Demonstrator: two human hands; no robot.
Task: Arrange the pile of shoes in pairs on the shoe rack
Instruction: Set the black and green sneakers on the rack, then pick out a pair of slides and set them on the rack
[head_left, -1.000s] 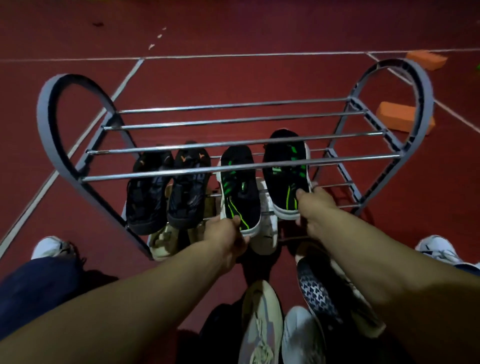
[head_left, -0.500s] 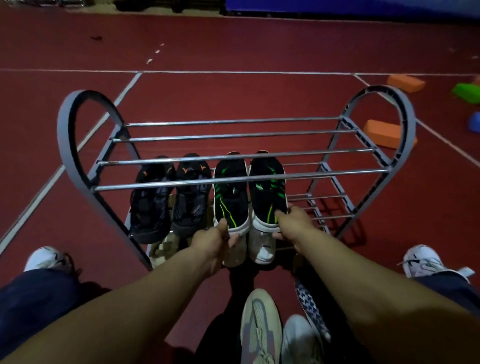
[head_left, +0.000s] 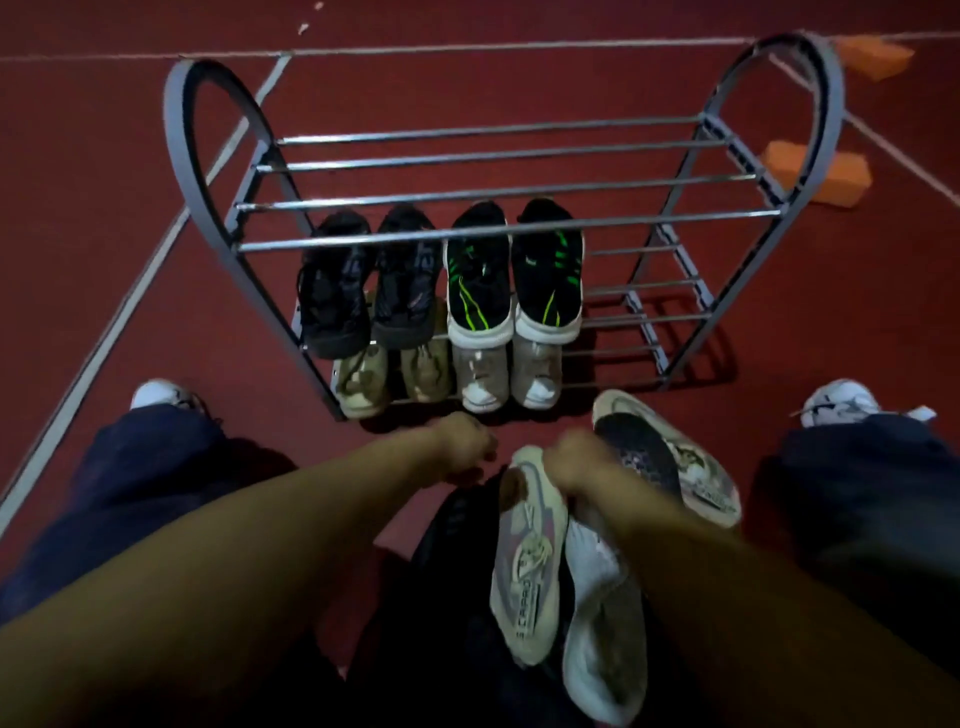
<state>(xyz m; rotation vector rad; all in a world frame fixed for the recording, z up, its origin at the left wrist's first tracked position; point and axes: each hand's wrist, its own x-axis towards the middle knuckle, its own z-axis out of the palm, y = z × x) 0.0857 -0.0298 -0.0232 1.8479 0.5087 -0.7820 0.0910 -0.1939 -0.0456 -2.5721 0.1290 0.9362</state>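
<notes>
A grey shoe rack (head_left: 779, 98) with chrome bars stands on the red floor. Its middle shelf carries a black pair (head_left: 363, 286) and a black-and-green pair (head_left: 514, 280). The bottom shelf holds a tan pair (head_left: 395, 374) and a grey-white pair (head_left: 509, 374). The pile lies in front of me. My right hand (head_left: 576, 462) grips the toe end of a beige sneaker (head_left: 527, 566). My left hand (head_left: 462, 441) hangs with curled fingers just left of it, holding nothing I can see. A white shoe (head_left: 602, 639) and a black-patterned shoe (head_left: 670, 462) lie beside.
Two orange blocks (head_left: 821, 174) sit on the floor at the right, behind the rack. My knees in dark trousers and my white sneakers (head_left: 841, 402) flank the pile. White lines cross the red floor. A dark shoe lies in shadow under my arms.
Both hands let go of the black-and-green pair on the middle shelf and drew back to the pile. My right hand has taken hold of the beige sneaker.
</notes>
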